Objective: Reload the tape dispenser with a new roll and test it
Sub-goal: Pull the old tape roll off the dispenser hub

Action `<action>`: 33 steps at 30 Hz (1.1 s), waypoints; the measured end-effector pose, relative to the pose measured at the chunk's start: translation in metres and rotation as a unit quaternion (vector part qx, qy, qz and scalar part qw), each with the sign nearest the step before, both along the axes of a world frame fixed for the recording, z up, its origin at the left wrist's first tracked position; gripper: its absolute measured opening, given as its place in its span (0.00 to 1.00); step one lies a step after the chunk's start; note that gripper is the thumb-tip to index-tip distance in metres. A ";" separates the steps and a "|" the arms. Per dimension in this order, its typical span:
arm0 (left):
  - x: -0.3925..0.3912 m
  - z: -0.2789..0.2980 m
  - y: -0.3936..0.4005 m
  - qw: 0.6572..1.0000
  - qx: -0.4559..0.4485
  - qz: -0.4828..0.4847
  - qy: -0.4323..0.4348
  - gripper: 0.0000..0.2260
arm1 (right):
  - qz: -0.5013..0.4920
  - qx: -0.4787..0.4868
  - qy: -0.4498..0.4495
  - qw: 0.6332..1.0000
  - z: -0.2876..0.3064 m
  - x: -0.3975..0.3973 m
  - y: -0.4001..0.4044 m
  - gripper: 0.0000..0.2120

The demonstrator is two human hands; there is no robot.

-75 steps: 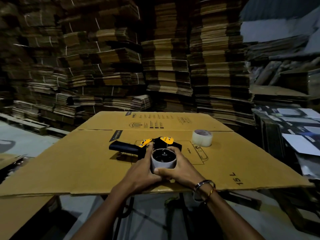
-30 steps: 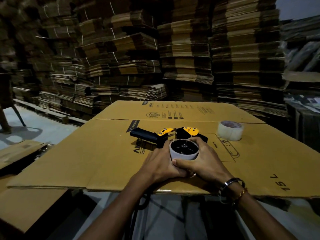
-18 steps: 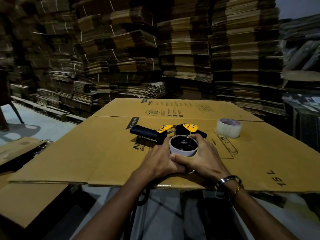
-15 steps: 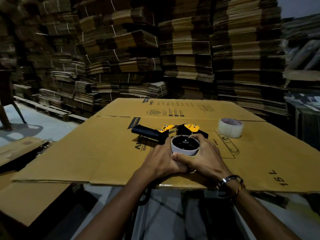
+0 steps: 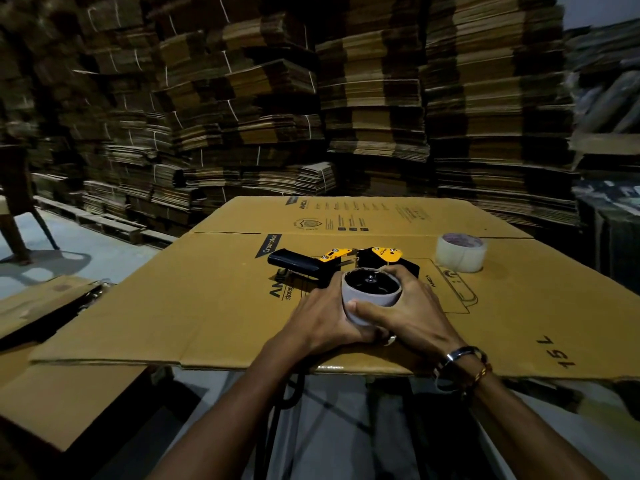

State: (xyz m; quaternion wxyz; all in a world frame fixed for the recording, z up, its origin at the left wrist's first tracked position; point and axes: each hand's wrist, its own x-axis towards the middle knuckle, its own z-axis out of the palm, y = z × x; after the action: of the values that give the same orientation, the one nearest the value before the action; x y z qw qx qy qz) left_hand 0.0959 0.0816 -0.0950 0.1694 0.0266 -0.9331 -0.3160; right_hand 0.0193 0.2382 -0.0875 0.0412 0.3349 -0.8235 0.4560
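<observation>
A: On the flattened cardboard box (image 5: 207, 306) laid out as a work surface, what is there?

B: A black and yellow tape dispenser (image 5: 341, 263) lies on its side near the middle, its black handle pointing left. An empty grey cardboard core (image 5: 370, 299) sits on its hub, the open end facing up.

A: And the hands?

B: Both wrap that core. The left hand (image 5: 320, 322) cups it from the left, fingers closed against its side. The right hand (image 5: 407, 311) clasps it from the right, with the thumb laid across the near face and the fingers curled over the far rim. Both are clamped on the core and touch each other below it.

A: Where is the new roll?

B: A full roll of clear tape (image 5: 460, 252) stands flat on the cardboard, off to the right of the dispenser and apart from it, with nothing touching it.

A: Anything else?

B: A bracelet (image 5: 460, 365) circles the right wrist. Stacks of bundled flat cartons (image 5: 277, 116) fill the dim background.
</observation>
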 end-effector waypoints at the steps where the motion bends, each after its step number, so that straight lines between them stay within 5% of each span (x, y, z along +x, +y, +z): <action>1: 0.000 0.000 0.000 1.000 0.000 0.002 0.004 0.44 | 0.002 -0.004 -0.001 1.000 0.000 0.000 0.000 0.41; 20: -0.002 -0.003 -0.003 1.000 -0.004 0.002 -0.027 0.47 | -0.047 0.039 0.030 0.998 -0.002 0.001 -0.002 0.43; 27: 0.018 -0.012 0.000 0.988 -0.144 0.032 0.038 0.32 | -0.074 0.046 0.002 0.996 -0.004 -0.001 -0.001 0.44; 33: 0.017 -0.018 -0.010 0.989 -0.137 0.004 -0.059 0.40 | -0.058 0.060 0.011 0.996 -0.003 0.005 0.001 0.41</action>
State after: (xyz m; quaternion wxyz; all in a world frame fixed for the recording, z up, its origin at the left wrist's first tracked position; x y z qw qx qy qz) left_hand 0.1129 0.0721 -0.1131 0.1169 0.0254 -0.9759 -0.1825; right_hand 0.0241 0.2397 -0.0908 0.0566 0.2938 -0.8670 0.3984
